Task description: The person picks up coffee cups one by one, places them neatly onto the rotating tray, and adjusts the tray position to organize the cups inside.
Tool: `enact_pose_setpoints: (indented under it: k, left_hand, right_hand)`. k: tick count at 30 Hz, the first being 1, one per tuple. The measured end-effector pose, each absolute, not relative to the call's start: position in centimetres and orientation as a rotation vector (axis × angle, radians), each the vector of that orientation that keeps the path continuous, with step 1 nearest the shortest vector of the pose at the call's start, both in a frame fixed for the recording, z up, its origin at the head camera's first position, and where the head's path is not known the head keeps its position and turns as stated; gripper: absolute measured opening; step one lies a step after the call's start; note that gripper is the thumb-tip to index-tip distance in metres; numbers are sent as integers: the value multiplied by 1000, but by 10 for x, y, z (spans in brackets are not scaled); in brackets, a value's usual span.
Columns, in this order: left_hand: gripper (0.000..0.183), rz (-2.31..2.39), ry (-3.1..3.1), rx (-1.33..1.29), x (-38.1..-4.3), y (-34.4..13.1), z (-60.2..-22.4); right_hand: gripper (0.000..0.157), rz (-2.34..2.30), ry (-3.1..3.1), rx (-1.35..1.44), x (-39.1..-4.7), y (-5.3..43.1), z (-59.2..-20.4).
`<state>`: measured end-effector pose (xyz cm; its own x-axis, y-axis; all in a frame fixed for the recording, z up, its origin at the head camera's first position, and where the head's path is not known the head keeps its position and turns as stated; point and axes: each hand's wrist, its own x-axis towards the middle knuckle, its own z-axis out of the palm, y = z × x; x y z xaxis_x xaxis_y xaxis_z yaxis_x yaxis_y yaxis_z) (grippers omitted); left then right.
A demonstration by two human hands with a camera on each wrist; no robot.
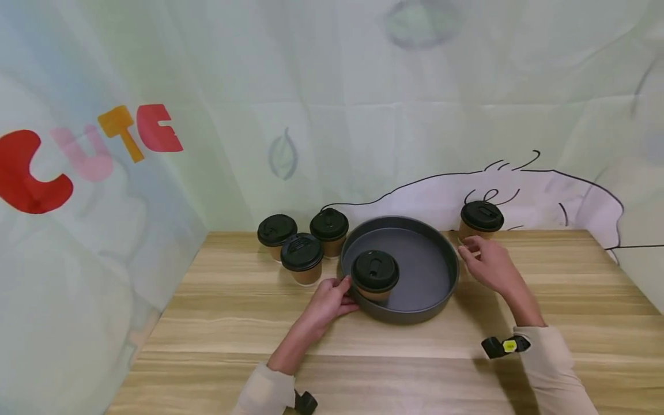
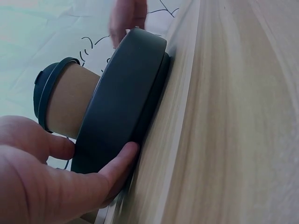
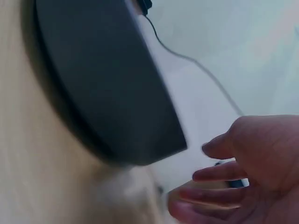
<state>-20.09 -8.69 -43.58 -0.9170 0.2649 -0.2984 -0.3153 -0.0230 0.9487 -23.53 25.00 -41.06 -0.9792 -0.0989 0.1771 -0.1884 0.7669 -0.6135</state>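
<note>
A round dark grey pan (image 1: 422,271) sits on the table, with one lidded paper cup (image 1: 375,275) standing inside at its near left. My left hand (image 1: 324,305) holds the pan's near left edge; in the left wrist view the thumb is at the rim and a finger (image 2: 124,156) lies along the outer wall. On the right, my right hand (image 1: 490,264) is just in front of another lidded cup (image 1: 481,217), its fingers loosely bent. The right wrist view shows these fingers (image 3: 219,171) apart from the pan's wall (image 3: 107,79), with the cup partly hidden behind them.
Left of the pan three more black-lidded cups stand close together: one at the back left (image 1: 277,230), one in front (image 1: 302,255), one beside the pan (image 1: 329,226). A printed cloth (image 1: 337,155) hangs behind the wooden table (image 1: 223,340).
</note>
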Motion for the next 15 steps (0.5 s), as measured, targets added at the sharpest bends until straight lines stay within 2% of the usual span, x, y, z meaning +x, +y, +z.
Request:
enact_pose_setpoints:
  k: [7,10,15]
  left_hand:
    - [43,1995,1866,-42,-201,-87,-433]
    - [42,2003,1865,-40,-201,-87,-435]
    - [42,2012,1870,-35,-202,-87,-438]
  right_hand:
    - [43,1729,-2767,150,-244,254,-436]
    - [46,1922,-2697,125,-248,254,-443]
    - [42,2240,-2678,203,-248,262,-443]
